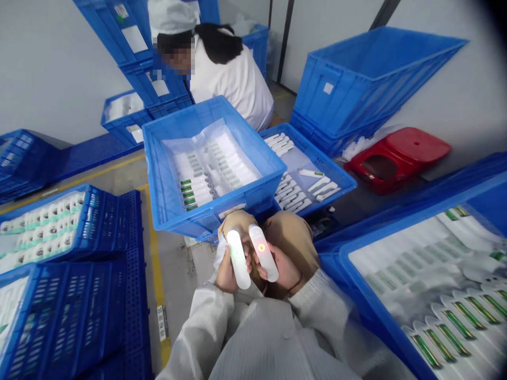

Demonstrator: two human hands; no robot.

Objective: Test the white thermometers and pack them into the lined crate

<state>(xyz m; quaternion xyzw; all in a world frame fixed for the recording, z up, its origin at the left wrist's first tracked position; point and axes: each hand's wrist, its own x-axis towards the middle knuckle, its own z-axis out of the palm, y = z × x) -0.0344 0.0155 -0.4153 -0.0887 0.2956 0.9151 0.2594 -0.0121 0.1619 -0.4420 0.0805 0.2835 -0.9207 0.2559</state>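
Well, left hand [226, 272] and right hand [285, 270] curled round white devices [239, 261]; long axes forward, slightly left.

Glossy red plastic stool [418, 145]; matt blue plastic crate [158, 174].

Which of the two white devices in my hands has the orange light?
The device in your right hand has the orange light; the other one, in your left hand, shows none.
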